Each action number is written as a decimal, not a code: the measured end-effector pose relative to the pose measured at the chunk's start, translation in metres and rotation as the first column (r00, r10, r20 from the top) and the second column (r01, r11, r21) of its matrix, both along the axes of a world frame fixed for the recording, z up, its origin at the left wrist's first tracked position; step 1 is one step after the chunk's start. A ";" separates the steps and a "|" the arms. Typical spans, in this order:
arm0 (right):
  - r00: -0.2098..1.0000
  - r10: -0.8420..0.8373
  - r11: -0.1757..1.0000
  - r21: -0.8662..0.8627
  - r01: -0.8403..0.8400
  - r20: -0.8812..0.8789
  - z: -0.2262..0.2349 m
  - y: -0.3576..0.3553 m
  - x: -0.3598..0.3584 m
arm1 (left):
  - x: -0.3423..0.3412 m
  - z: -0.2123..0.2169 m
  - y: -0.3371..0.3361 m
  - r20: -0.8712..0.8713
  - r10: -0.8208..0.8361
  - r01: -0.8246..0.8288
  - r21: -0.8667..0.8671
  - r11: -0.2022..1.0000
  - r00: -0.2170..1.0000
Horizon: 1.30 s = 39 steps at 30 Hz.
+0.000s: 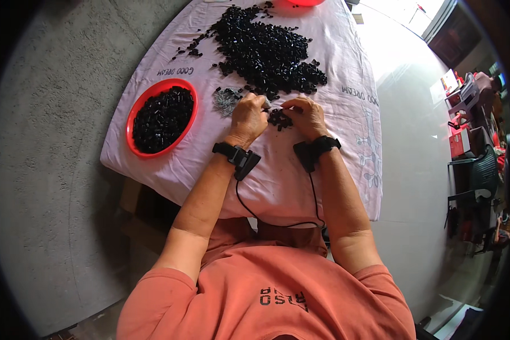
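Observation:
My left hand (249, 118) and my right hand (306, 117) are close together over the cloth, both with fingertips pinched. Whatever they hold is too small to make out. A small cluster of black plastic pieces (280, 120) lies between them, under the fingers. Beside my left hand is a small heap of thin silver metal pieces (225, 102). Just beyond both hands spreads a large pile of small shiny black pieces (266, 51). Each wrist wears a black strap with a small black device, and a cable hangs from each.
A red basin (153, 154) filled with black pieces stands at the left on the pale printed cloth (266, 187). Part of another red container (305, 2) shows at the far edge. Loose black pieces lie left of the pile. A dark chair (479, 173) and clutter stand far right.

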State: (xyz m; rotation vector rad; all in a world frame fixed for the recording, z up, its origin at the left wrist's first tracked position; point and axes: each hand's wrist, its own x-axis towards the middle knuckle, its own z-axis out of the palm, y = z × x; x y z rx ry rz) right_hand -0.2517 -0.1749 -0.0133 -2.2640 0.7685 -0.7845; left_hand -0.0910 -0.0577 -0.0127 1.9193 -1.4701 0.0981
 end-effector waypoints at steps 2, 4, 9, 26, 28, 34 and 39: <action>1.000 -0.018 0.999 0.036 0.018 -0.017 -0.001 0.000 -0.002 | 0.011 0.002 0.006 -0.032 0.051 -0.051 0.001 0.999 0.998; 1.000 -0.029 0.999 0.032 0.029 -0.008 0.001 0.000 -0.001 | 0.025 0.002 0.014 -0.148 0.101 -0.104 -0.013 0.994 0.984; 0.996 -0.063 0.997 0.039 0.060 0.060 -0.007 -0.002 0.000 | 0.030 0.002 0.016 -0.245 0.134 -0.139 -0.001 0.990 0.960; 0.980 -0.169 0.986 -0.021 0.168 -0.107 0.006 0.012 0.020 | 0.019 -0.002 0.041 -0.505 0.006 -0.093 -0.147 0.985 0.863; 0.978 -0.194 0.981 0.009 0.195 -0.081 0.007 0.013 0.020 | 0.018 -0.004 0.043 -0.553 -0.009 -0.089 -0.150 0.985 0.833; 0.969 -0.173 0.963 0.236 0.129 0.176 -0.003 0.000 0.011 | 0.014 -0.004 0.048 -0.719 -0.002 -0.116 -0.115 0.987 0.695; 0.963 -0.081 0.913 0.406 -0.031 0.257 -0.010 0.005 0.007 | 0.011 -0.003 0.047 -0.757 0.068 -0.133 -0.025 0.991 0.650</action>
